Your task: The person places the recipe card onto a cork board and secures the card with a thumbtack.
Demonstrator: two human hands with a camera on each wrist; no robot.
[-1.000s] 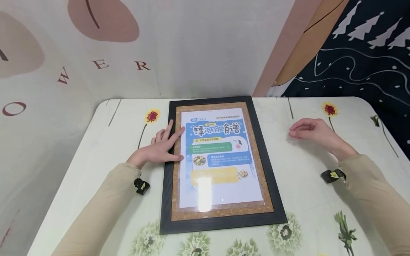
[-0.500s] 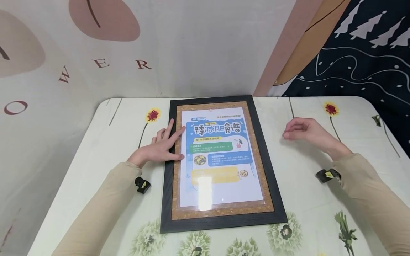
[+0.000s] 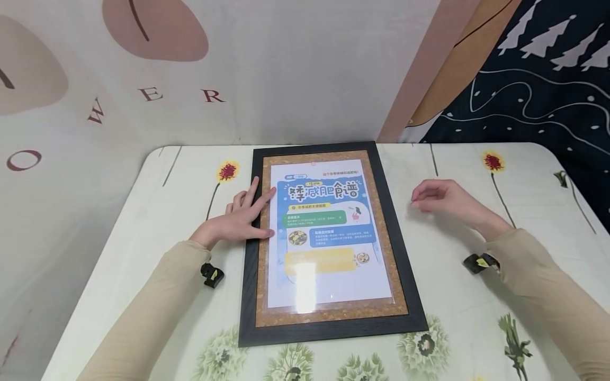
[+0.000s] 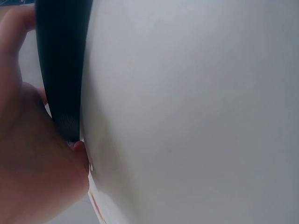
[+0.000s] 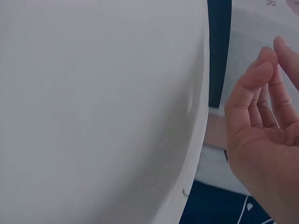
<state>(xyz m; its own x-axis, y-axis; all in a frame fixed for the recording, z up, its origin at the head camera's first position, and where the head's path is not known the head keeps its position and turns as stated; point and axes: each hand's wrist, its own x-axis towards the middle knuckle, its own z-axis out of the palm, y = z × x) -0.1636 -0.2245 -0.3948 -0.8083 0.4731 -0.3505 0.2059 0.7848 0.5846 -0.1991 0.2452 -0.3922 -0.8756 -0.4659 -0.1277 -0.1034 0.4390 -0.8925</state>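
A black picture frame [image 3: 247,264] with a cork backing [image 3: 397,270] lies on the table. On the cork is a printed poster [image 3: 333,288] in a clear sleeve, with a small round pin-like spot at its top edge. My left hand [image 3: 238,222] rests spread across the frame's left side, its thumb and index fingertip over the poster's edge. The left wrist view shows that hand close along the dark frame edge [image 4: 63,70]. Right of the frame, my right hand [image 3: 445,201] hovers apart from it. Its fingers [image 5: 238,100] are loosely bent toward the thumb, with nothing visible between them.
A cloth printed with flowers [image 3: 492,161] covers the table [image 3: 119,254]. Behind it stands a patterned wall cloth [image 3: 310,79], with a dark tree-print section [image 3: 538,100] at right. A wrist camera [image 3: 212,275] sits below the left hand, another camera [image 3: 478,263] below the right.
My right hand has moved left toward the frame, its fingers staying loosely bent. The left hand, frame and poster have stayed in place.
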